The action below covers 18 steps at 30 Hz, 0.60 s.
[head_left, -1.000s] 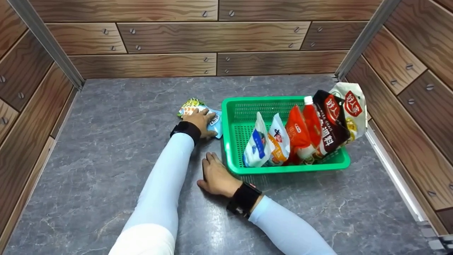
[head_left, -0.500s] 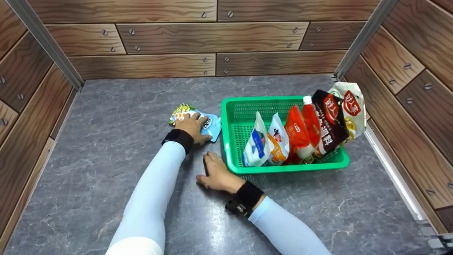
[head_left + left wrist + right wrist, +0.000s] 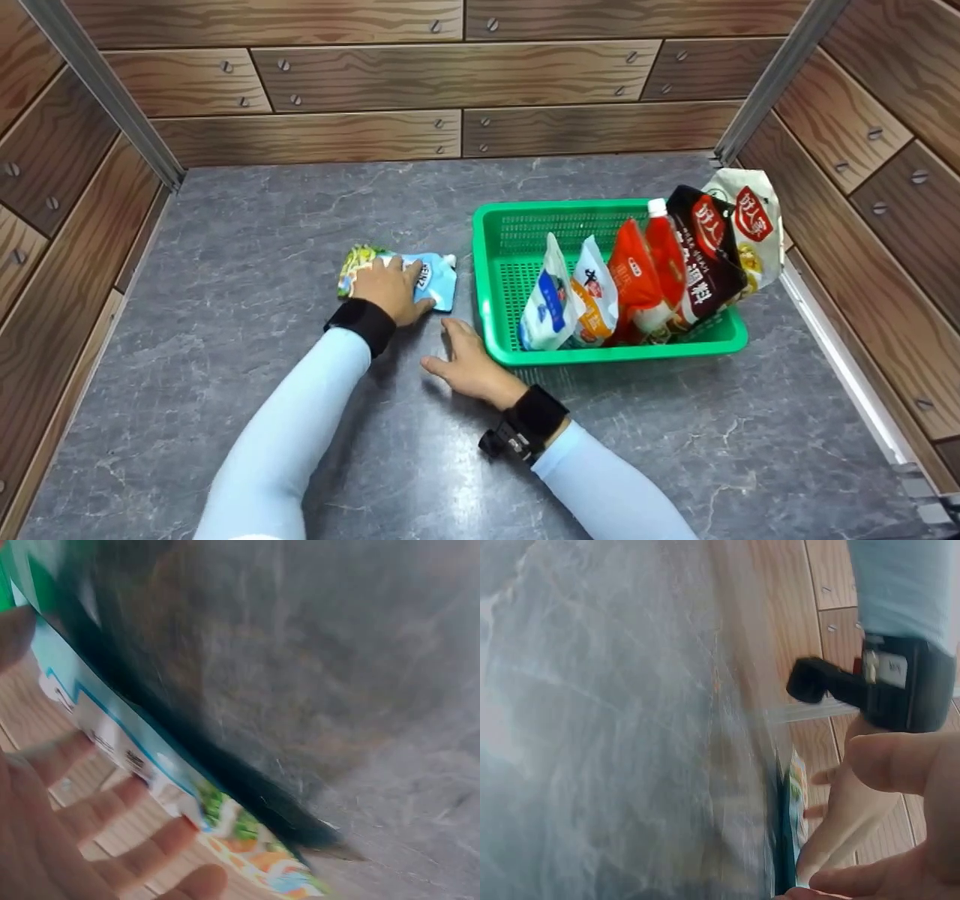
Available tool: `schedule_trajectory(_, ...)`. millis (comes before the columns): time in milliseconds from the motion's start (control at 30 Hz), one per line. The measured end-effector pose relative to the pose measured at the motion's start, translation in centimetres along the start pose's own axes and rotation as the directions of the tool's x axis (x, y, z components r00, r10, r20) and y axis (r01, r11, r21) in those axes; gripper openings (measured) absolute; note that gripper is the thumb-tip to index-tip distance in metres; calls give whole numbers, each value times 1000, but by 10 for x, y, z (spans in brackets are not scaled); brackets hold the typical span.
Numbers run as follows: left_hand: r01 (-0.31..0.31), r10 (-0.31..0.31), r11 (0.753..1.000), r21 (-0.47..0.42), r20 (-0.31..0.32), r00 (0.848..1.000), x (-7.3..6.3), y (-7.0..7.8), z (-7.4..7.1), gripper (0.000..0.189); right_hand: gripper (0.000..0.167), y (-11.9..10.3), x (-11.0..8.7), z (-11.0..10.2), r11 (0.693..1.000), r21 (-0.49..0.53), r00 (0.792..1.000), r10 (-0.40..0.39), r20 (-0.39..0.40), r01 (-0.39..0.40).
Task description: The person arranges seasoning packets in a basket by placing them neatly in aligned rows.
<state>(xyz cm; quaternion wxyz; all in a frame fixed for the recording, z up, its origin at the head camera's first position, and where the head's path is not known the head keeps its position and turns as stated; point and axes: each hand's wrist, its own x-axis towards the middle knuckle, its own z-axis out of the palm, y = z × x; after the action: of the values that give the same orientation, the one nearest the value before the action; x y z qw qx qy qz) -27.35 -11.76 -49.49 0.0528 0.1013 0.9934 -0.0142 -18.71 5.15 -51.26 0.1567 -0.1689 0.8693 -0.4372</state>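
A flat blue spout pouch with Heinz lettering and a food picture at its left end lies on the grey surface, left of the green basket. My left hand rests over its middle, covering part of the print. In the left wrist view the spread fingers of that hand touch the pouch, and the thumb reaches its edge. My right hand holds nothing. It stays low by the basket's front left corner, thumb apart from the fingers, close in front of the pouch.
Inside the basket stand a white-and-blue bag, a white-and-orange bag, red packs, a black pouch and a cream bag leaning over the right rim. Wood-patterned walls enclose the back and sides.
My left hand has slid the blue pouch left, away from the basket, turning its spout end more to the right. My right hand has stayed nearly in place, its thumb and fingers lifting slightly.
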Motion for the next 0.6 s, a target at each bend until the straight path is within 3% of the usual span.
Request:
schedule_trajectory(233,18,-17,997,76,-20,1000,-30,7,-1,79,79,3,-6,3,997,79,1000,23,11,-23)
schedule_trajectory(600,-61,69,979,195,-33,997,-71,21,-2,76,81,10,-16,2,967,235,996,90,27,-94)
